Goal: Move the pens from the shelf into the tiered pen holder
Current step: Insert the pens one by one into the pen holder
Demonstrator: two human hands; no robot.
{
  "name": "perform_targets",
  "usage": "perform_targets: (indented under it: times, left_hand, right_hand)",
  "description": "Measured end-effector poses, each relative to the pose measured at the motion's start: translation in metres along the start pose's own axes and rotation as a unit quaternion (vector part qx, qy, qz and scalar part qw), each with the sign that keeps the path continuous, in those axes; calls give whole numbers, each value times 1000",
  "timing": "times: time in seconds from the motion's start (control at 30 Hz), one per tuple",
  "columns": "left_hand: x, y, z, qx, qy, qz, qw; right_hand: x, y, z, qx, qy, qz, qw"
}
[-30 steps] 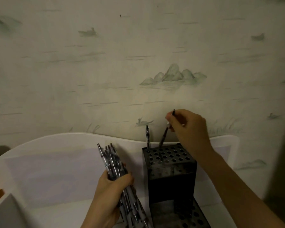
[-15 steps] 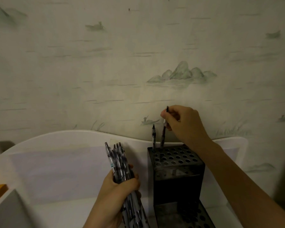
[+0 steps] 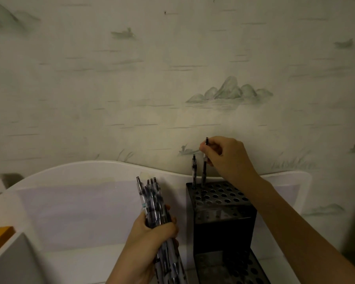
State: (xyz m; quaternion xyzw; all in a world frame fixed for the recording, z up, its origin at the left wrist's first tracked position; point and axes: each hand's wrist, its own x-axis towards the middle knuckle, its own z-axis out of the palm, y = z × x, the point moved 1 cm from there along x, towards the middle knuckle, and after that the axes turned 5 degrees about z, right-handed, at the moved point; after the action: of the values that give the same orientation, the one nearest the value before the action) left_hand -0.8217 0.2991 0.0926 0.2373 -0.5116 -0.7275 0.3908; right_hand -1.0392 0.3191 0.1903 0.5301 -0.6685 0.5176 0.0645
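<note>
head view: right hand (image 3: pixel 225 154) pinches a pen (image 3: pixel 204 167) upright over the holder (image 3: pixel 223 218); left hand (image 3: pixel 150 238) grips a bundle (image 3: pixel 154 203).

The right hand (image 3: pixel 225 153) is reaching in from the lower right, its forearm stretching up over the holder (image 3: pixel 221 210), and its thumb and fingertips are pinching the top of a pen (image 3: pixel 204 167) that is standing almost upright above the holder's back left corner. The left hand (image 3: pixel 150 236) is sitting just left of the holder, lower down, fingers curling round a bundle of pens (image 3: pixel 154 203) that is fanning upward.
</note>
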Motion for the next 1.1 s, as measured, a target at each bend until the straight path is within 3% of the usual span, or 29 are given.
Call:
perform_targets:
  times: [1.1]
  left_hand:
    - [7, -3, 2, 57, 5, -5, 998]
  right_hand:
    - [-16, 18, 5, 45, -42, 93, 994]
